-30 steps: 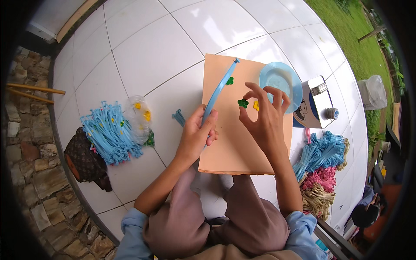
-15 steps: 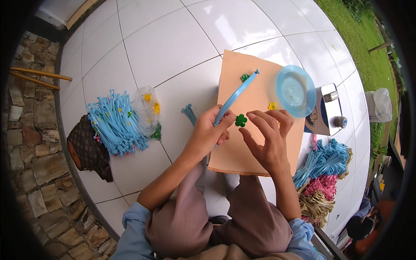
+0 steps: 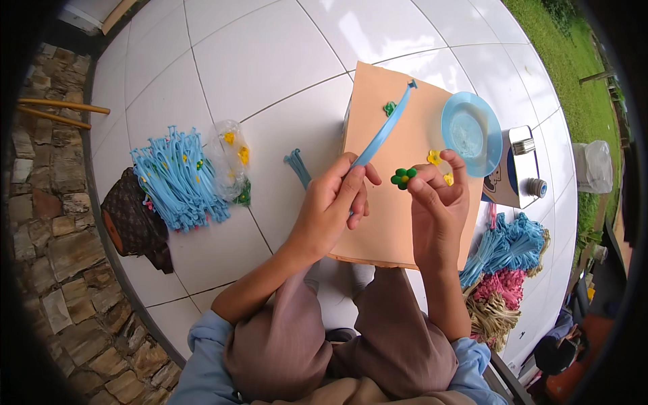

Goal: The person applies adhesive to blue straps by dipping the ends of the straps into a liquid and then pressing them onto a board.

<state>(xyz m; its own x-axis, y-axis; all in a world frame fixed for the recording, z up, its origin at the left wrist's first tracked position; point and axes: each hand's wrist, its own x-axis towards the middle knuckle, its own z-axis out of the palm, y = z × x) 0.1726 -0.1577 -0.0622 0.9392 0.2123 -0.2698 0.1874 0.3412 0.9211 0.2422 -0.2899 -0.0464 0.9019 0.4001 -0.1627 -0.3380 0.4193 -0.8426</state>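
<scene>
White floor tiles [image 3: 270, 61] spread under us, with a rough stone edge on our left and grass beyond on the right. We sit with a tan board [image 3: 405, 202] propped against our knees as the work surface. Left of it lies a heap of pale blue strips [image 3: 177, 177] next to a clear bag [image 3: 231, 158] of small yellow and green pieces; to the right stand a white carton [image 3: 516, 169], a round blue lid [image 3: 471, 133] and bundles of blue, pink and straw-coloured strips [image 3: 507, 266].

Our left hand [image 3: 329, 212] is clenched around the lower end of one long blue strip [image 3: 385, 131], which slants up across the board. Our right hand [image 3: 439, 202] pinches a small green flower [image 3: 403, 177] between thumb and forefinger, just right of the strip and apart from it. A yellow flower [image 3: 433, 157] and another green one [image 3: 389, 107] lie on the board.

To do this well, we judge, we should keep the strip steady and flat on the board, turn the flower face up, and bring it squarely onto the strip before pressing.

Against half a second ago, our hands sit lower on the board, the strip's tip no longer meets the lid, and the flower is lifted in our fingertips instead of lying between the hands.
</scene>
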